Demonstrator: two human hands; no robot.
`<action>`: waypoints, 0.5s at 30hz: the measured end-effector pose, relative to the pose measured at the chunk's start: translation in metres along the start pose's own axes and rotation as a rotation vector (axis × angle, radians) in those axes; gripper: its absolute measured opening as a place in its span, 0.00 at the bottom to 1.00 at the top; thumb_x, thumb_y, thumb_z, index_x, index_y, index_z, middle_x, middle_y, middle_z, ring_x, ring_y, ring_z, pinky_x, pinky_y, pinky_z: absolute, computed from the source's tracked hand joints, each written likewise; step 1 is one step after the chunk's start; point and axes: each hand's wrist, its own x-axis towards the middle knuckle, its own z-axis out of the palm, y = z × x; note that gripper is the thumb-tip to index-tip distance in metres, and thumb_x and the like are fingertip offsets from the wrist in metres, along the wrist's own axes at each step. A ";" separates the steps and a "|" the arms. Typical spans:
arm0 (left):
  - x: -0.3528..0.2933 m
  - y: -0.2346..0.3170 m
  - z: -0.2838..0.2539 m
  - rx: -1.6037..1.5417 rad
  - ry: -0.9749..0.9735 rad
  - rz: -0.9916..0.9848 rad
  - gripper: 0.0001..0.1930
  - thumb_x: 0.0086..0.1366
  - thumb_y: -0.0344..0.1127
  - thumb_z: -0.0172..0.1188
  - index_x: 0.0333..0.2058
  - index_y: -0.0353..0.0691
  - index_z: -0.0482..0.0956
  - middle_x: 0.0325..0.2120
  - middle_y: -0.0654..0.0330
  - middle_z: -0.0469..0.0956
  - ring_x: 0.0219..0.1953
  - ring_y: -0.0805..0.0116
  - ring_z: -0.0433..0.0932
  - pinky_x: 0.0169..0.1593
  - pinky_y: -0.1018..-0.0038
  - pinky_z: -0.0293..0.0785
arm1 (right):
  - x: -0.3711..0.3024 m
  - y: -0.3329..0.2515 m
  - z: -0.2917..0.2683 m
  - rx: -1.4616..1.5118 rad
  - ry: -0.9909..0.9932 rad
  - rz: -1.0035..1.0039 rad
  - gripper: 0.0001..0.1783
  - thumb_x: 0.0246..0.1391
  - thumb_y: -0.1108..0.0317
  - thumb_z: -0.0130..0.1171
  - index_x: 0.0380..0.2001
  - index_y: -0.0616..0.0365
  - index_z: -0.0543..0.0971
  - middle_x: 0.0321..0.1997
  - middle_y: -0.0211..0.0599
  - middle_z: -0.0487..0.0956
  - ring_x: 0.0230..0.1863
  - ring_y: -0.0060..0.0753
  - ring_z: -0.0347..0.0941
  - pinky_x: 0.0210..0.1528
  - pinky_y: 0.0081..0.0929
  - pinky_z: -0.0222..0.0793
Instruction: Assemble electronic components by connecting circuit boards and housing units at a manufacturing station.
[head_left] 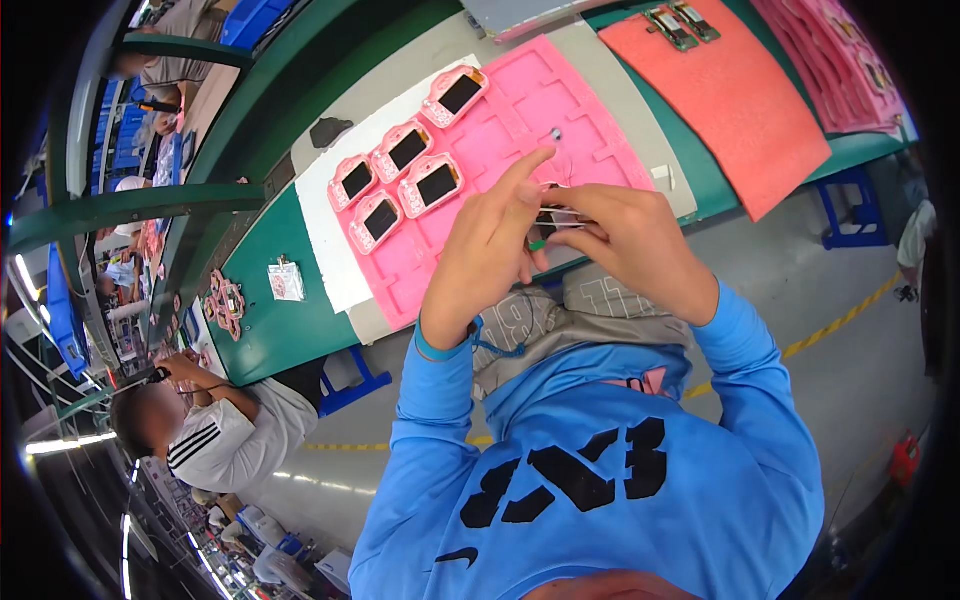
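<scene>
My left hand [478, 245] and my right hand [635, 228] meet at the front edge of a pink foam tray [400, 285]. Between them is a small dark electronic part [546, 225] with a green patch and thin pale wires, mostly covered by my fingers. My left fingers curl round its left side, the index finger stretched out toward the tray. My right thumb and fingers pinch at its right side. Just beyond my fingertips a small round silvery piece [556, 134] lies over the tray, thin wires leading toward my hands. Several pink casings with dark screens [436, 186] sit in the tray's left half.
A white sheet [318, 215] lies under the tray on the green bench [262, 325]. To the right are an orange-pink foam sheet [725, 120], circuit boards [680, 25] and stacked pink trays [830, 60]. A co-worker [235, 430] sits at left; a blue stool [852, 210] stands right.
</scene>
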 end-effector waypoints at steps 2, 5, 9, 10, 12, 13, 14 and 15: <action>-0.016 -0.001 -0.007 0.180 0.144 0.071 0.26 0.73 0.39 0.65 0.66 0.37 0.77 0.36 0.54 0.89 0.28 0.71 0.81 0.34 0.77 0.78 | 0.000 0.006 0.000 -0.065 0.010 -0.026 0.22 0.55 0.70 0.73 0.54 0.56 0.87 0.40 0.37 0.90 0.28 0.38 0.80 0.33 0.32 0.74; -0.027 -0.012 -0.013 0.344 0.299 0.135 0.27 0.72 0.40 0.66 0.66 0.39 0.78 0.39 0.54 0.90 0.33 0.72 0.82 0.38 0.76 0.80 | 0.001 0.009 0.002 -0.134 0.007 -0.054 0.21 0.54 0.70 0.73 0.53 0.56 0.87 0.39 0.38 0.90 0.28 0.40 0.82 0.33 0.33 0.74; -0.012 -0.051 -0.009 0.802 0.391 0.673 0.33 0.61 0.36 0.77 0.66 0.42 0.80 0.44 0.58 0.89 0.41 0.68 0.83 0.46 0.73 0.80 | 0.004 0.002 0.011 -0.261 -0.006 -0.046 0.18 0.54 0.70 0.73 0.50 0.57 0.87 0.38 0.38 0.91 0.28 0.41 0.83 0.32 0.33 0.74; -0.010 -0.055 -0.009 0.796 0.400 0.677 0.33 0.61 0.36 0.77 0.66 0.42 0.80 0.44 0.58 0.89 0.41 0.68 0.83 0.46 0.73 0.80 | 0.005 0.001 0.013 -0.269 -0.010 -0.052 0.18 0.54 0.70 0.73 0.50 0.57 0.87 0.38 0.38 0.91 0.28 0.41 0.83 0.32 0.33 0.74; -0.006 -0.062 -0.010 0.665 0.380 0.597 0.35 0.56 0.33 0.79 0.64 0.42 0.81 0.46 0.59 0.88 0.43 0.67 0.82 0.48 0.72 0.80 | 0.005 -0.001 0.019 -0.286 0.031 -0.052 0.18 0.53 0.71 0.73 0.49 0.57 0.87 0.38 0.38 0.91 0.28 0.41 0.83 0.31 0.34 0.74; -0.005 -0.065 -0.010 0.600 0.369 0.557 0.36 0.53 0.32 0.81 0.64 0.42 0.82 0.46 0.59 0.88 0.44 0.67 0.82 0.49 0.71 0.80 | 0.004 -0.002 0.021 -0.294 0.051 -0.052 0.18 0.53 0.71 0.73 0.49 0.57 0.87 0.38 0.38 0.91 0.28 0.41 0.83 0.31 0.34 0.74; -0.004 -0.068 -0.010 0.536 0.356 0.518 0.37 0.51 0.30 0.82 0.63 0.42 0.83 0.47 0.59 0.87 0.45 0.66 0.82 0.50 0.71 0.80 | 0.004 -0.004 0.022 -0.301 0.072 -0.051 0.17 0.53 0.71 0.73 0.48 0.57 0.87 0.38 0.38 0.91 0.28 0.41 0.84 0.30 0.34 0.74; -0.003 -0.070 -0.010 0.530 0.361 0.519 0.37 0.51 0.30 0.82 0.63 0.42 0.83 0.47 0.59 0.87 0.45 0.66 0.82 0.50 0.71 0.80 | 0.004 -0.005 0.022 -0.306 0.068 -0.055 0.17 0.53 0.71 0.73 0.48 0.57 0.87 0.38 0.38 0.91 0.28 0.41 0.84 0.30 0.34 0.74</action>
